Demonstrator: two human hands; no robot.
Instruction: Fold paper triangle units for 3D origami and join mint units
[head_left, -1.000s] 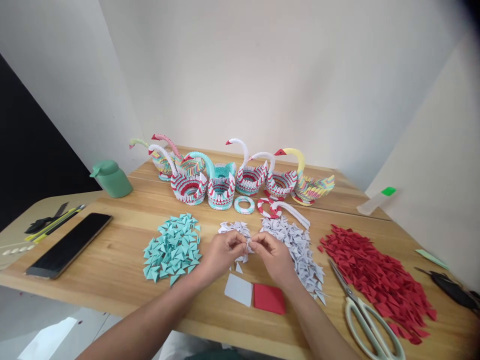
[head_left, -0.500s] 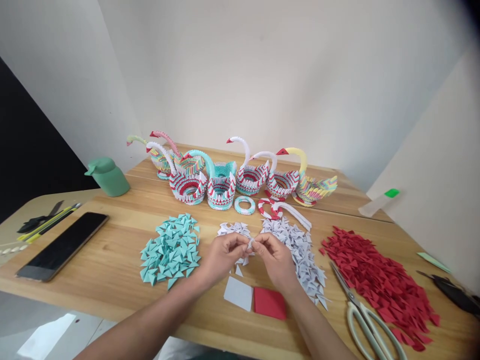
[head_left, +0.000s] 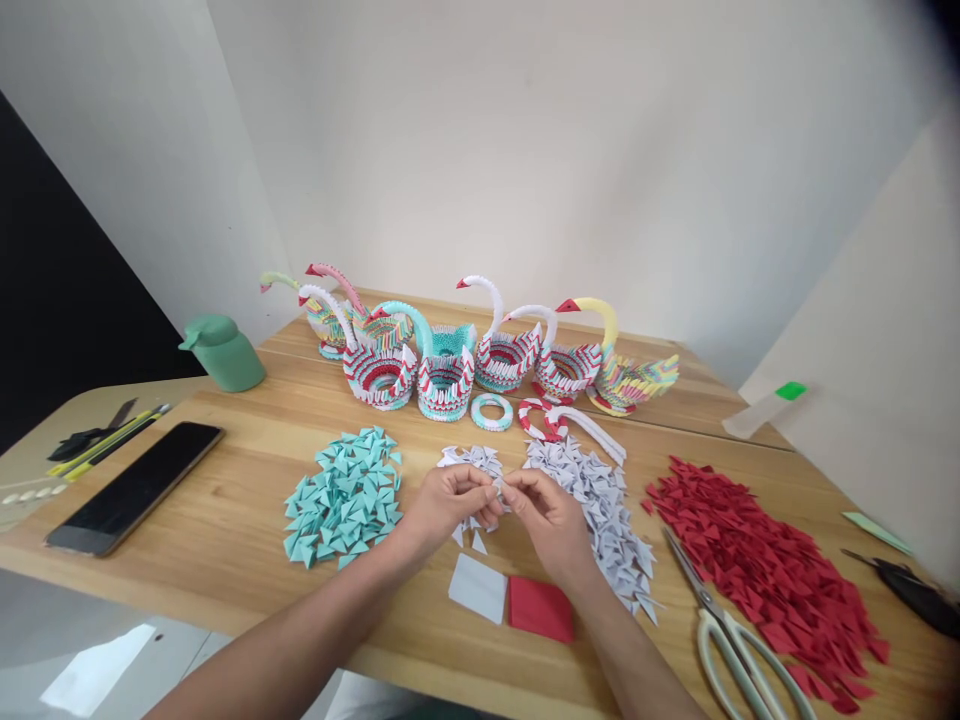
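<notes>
I can't make out shape of white piece, mostly behind fingertips; bottom edge crops scissors.

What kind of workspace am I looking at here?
Probably a papercraft worktable, at home or in a small studio: a wooden table against a plain wall bears finished paper swans, a heap of folded red pieces and scissors.
</notes>
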